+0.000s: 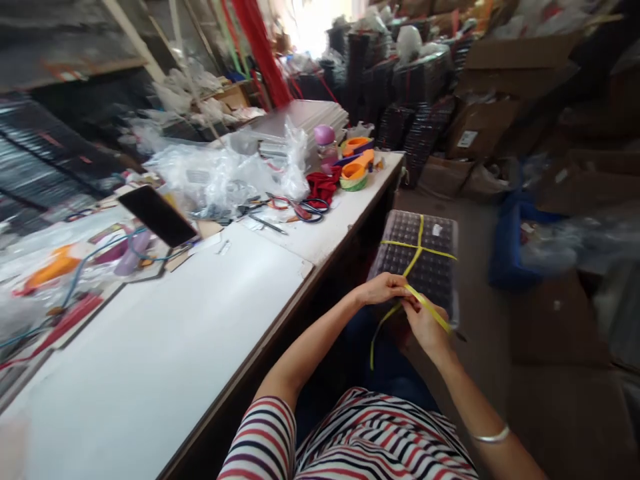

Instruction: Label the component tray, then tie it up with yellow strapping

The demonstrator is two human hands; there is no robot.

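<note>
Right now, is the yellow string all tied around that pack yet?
Almost. The yellow strap already crosses the top of the dark pack both ways. The left hand and right hand pinch the strap at the near edge, working on the knot. A loose end hangs down, so finishing the knot is left.

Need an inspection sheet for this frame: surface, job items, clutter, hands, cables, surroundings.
Surface: white table, near part bare, far end crowded.
Job's things: dark tray bundle beside the table, crossed by yellow strap; loose strap end hangs below the hands.
Clutter: plastic bags, scissors, red cloth, orange tape dispensers, black phone.
Hands: left hand and right hand both pinch the strap at the bundle's near edge.
Cables: blue cable on the table's left.
Surroundings: cardboard boxes, stacked dark trays, red curtain.
</note>
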